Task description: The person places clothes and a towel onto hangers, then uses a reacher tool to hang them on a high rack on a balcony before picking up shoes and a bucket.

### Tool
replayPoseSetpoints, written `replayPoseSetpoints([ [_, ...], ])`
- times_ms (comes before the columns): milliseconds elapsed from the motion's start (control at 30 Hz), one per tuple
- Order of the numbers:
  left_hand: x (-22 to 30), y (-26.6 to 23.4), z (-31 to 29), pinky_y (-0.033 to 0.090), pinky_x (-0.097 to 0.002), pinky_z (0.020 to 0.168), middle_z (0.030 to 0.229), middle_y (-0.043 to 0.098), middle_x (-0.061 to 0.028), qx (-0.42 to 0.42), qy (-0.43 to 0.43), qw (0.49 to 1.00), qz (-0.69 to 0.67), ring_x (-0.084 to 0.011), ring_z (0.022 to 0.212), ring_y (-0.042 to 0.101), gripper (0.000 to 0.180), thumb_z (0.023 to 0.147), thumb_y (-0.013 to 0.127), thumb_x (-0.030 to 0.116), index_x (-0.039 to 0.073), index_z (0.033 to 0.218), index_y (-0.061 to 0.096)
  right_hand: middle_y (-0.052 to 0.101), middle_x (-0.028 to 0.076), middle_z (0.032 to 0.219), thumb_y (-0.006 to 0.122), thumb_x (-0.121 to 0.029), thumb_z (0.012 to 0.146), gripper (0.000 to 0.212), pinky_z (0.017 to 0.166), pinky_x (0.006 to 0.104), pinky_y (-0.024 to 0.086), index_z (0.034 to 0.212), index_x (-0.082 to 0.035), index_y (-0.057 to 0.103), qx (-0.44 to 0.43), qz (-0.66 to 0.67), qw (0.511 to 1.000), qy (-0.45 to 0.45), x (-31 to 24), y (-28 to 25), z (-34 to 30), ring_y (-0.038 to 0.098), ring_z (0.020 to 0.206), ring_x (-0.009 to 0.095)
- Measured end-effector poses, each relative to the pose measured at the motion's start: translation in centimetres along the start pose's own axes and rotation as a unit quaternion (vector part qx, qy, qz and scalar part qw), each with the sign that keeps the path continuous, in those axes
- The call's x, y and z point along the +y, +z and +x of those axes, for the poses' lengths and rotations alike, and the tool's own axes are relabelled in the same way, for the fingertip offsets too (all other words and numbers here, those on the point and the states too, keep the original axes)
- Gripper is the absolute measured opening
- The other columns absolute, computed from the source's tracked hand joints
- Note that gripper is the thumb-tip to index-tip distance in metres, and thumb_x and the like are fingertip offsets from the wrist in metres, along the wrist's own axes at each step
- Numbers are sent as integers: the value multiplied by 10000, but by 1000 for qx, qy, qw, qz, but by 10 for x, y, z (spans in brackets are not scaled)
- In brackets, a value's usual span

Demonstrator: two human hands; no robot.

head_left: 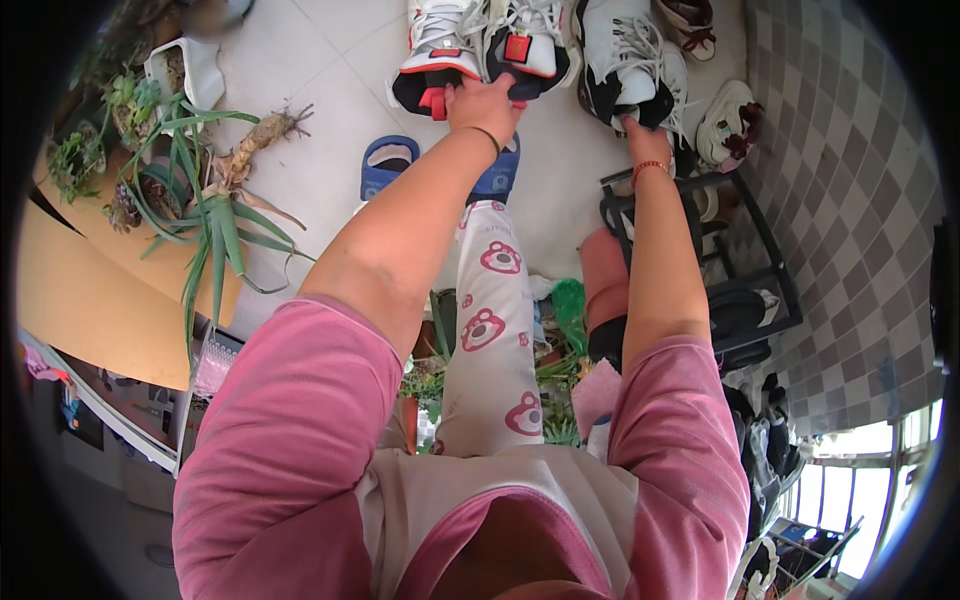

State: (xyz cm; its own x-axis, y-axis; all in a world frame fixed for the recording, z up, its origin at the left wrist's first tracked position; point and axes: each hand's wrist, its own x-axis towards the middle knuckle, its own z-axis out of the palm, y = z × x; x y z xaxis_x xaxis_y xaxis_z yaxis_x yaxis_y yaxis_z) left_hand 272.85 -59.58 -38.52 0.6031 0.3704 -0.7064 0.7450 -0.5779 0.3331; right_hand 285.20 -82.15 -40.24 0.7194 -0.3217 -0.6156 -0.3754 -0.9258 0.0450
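Observation:
At the top middle, my left hand (482, 105) is closed on the heels of a pair of white sneakers with red and black trim (440, 45). Their toes point away from me and run out of view. My right hand (647, 147) reaches to the heels of a white-and-black pair of sneakers (622, 65) just to the right; its fingers are partly hidden, but it grips the heel edge. Beneath my left forearm are blue slippers (385, 180) on my feet.
A black shoe rack (770, 260) stands at right beside a grey checkered tile wall (850, 150). Another white shoe (728, 125) and a dark red shoe (690, 22) lie near it. Potted plants and an uprooted aloe-like plant (225, 225) occupy the left side of the pale tiled floor (330, 110).

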Motion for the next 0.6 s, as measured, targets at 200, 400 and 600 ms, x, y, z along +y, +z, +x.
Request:
replayPoseSetpoints([
  [200, -20, -38, -15, 442, -452, 792, 988, 489, -227, 85, 99, 991, -18, -409, 890, 508, 267, 665, 687, 147, 140, 924, 619, 607, 224, 1065, 690, -288, 616, 554, 863, 379, 440, 1055, 36, 591, 16, 109, 992, 55, -3, 4, 16, 568, 1020, 362],
  [400, -53, -103, -74, 467, -415, 749, 991, 478, -240, 70, 45, 991, -100, -391, 852, 543, 271, 685, 684, 194, 121, 934, 604, 624, 148, 1014, 656, -209, 726, 476, 762, 348, 474, 1113, 54, 568, -135, 294, 944, 62, -5, 16, -56, 608, 889, 245],
  [600, -85, -183, -184, 460, -391, 704, 959, 481, -197, 47, -35, 987, -149, -344, 822, 551, 326, 697, 705, 295, 131, 959, 600, 584, 87, 1082, 508, -124, 818, 380, 754, 343, 476, 1171, 16, 521, -295, 410, 856, 109, -55, -60, -194, 553, 912, 182],
])
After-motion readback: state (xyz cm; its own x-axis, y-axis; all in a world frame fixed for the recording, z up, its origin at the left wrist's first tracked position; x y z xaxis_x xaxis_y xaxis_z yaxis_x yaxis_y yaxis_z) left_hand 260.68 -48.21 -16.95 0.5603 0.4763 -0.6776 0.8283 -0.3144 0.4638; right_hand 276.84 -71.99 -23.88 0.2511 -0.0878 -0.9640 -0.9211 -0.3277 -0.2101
